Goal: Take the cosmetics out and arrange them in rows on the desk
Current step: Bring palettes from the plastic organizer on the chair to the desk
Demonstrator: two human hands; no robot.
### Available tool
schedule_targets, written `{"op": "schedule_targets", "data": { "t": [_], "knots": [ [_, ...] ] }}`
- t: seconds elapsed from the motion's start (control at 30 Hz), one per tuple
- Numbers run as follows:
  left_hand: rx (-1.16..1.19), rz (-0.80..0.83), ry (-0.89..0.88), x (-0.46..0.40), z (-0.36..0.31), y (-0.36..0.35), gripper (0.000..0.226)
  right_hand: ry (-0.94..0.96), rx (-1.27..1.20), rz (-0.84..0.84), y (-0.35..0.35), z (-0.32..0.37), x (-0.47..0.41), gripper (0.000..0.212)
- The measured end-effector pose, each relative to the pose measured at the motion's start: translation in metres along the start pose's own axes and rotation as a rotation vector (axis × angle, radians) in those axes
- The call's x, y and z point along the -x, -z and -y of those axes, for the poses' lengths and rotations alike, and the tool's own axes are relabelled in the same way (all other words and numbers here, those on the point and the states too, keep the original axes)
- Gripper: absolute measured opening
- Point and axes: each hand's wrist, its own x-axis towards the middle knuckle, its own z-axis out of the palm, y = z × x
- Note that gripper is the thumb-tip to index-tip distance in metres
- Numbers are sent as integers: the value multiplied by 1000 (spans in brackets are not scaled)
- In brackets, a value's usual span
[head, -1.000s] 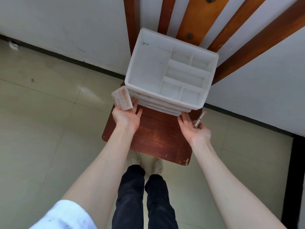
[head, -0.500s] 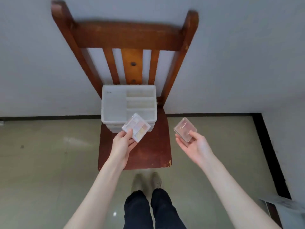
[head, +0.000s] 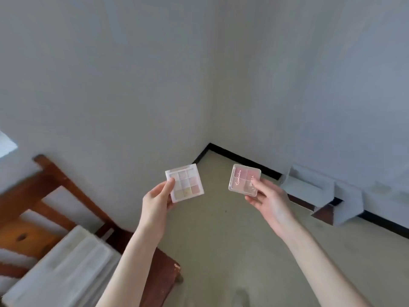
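Now the view is swinging right, away from the chair [head: 55, 187], which half a second ago was standing square ahead and is now sliding off at the lower left with the white organizer [head: 66, 262] blurred on its seat. Both palettes are already out of the organizer and in the air over the floor, so the person is probably turning to carry them toward the desk, which is not showing here; the placing in rows is not yet begun. The left hand [head: 156, 202] is reaching forward, pinching the nine-pan palette [head: 188, 183] by its near left corner, thumb on top. The right hand [head: 269, 201] is likewise extended, gripping the pink palette [head: 242, 179] at its near right corner, thumb over the lid and fingers beneath. Both palettes are tilting face-up toward the camera, near each other but apart.
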Motion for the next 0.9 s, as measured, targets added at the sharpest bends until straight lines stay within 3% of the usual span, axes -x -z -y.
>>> {"op": "schedule_targets", "data": {
  "t": [0.23, 0.5, 0.9],
  "knots": [
    [-210, 471, 27, 41, 22, -192, 19, 202, -179, -371, 170, 55, 79, 17],
    [-330, 917, 88, 152, 88, -420, 26, 385, -330, -753, 378, 79, 195, 12],
    [-488, 1387, 223, 348, 206, -650, 26, 496, -561, -1246, 592, 66, 352, 16]
  ]
}}
